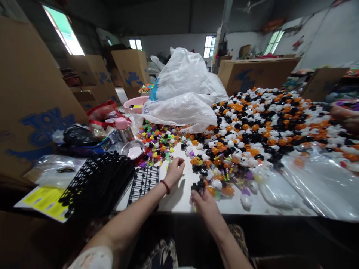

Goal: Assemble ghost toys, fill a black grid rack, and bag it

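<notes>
My right hand (206, 203) is closed around a small black plastic toy figure (198, 186), held low over the front of the white table (176, 200). Ahead and to the left, my left hand (175, 171) reaches over the table with its fingers curled together. Whatever may be between those fingertips is too small to make out. Just beyond it spread many small coloured pieces (157, 144). Beside my right hand lie loose orange, black, white and purple toy heads (216, 184). A black plastic grid tray (144, 182) rests flat to the left of my left forearm.
Stacked black grid trays (98, 186) stand at the left edge, by a metal bowl (133, 150) and a pink-lidded flask (123, 129). A large white plastic bag (185, 86) rises at the back. Heaped toy heads (269, 119) and clear plastic bags (322, 179) cover the right side.
</notes>
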`<state>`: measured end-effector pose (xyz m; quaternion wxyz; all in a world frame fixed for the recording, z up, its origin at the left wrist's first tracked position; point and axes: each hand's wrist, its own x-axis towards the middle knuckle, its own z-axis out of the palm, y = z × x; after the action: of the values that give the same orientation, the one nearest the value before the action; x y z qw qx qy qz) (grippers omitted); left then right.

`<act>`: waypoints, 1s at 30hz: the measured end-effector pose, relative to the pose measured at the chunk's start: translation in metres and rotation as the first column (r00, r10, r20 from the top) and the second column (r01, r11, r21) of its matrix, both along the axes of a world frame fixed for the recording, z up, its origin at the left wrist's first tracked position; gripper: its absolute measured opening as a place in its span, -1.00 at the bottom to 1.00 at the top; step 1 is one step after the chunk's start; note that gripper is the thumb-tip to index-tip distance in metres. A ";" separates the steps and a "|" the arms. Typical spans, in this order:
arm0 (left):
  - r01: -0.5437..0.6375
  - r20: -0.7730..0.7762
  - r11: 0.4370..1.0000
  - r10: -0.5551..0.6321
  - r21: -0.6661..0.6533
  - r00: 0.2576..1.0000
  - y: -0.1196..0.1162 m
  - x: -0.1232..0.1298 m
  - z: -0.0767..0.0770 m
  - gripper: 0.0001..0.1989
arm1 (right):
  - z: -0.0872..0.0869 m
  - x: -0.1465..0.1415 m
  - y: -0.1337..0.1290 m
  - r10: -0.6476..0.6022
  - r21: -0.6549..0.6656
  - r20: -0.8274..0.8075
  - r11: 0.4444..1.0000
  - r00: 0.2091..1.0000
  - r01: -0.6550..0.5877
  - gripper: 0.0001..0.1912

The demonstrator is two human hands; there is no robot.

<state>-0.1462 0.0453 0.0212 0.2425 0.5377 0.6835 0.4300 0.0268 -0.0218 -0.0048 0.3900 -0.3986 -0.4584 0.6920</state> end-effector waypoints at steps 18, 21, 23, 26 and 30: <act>-0.161 0.247 0.985 0.172 -0.066 0.954 0.086 -0.021 0.007 -0.83 | 0.000 0.049 -0.002 0.030 0.114 0.193 0.992 0.981 -0.053 -0.50; -0.095 0.445 0.993 0.118 -0.074 0.888 0.032 -0.006 0.011 -0.72 | 0.012 0.044 0.002 -0.070 0.230 0.202 0.973 0.977 0.022 -0.56; 0.001 0.647 0.996 0.060 -0.093 0.760 -0.005 0.006 0.014 -0.63 | 0.019 0.039 0.003 -0.093 0.271 0.213 0.962 0.973 0.033 -0.59; 0.065 0.739 0.992 0.037 -0.108 0.673 -0.048 0.021 0.017 -0.53 | 0.025 0.032 0.000 -0.101 0.289 0.202 0.957 0.974 0.039 -0.60; 0.020 0.695 0.997 0.042 -0.080 0.718 -0.073 0.034 0.020 -0.49 | 0.028 0.026 -0.008 -0.083 0.297 0.195 0.955 0.977 0.021 -0.63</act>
<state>-0.1118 -0.0282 0.0409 0.5007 0.3225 0.5626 0.5734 0.0531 -0.0302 0.0231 0.4136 -0.4177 -0.5831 0.5608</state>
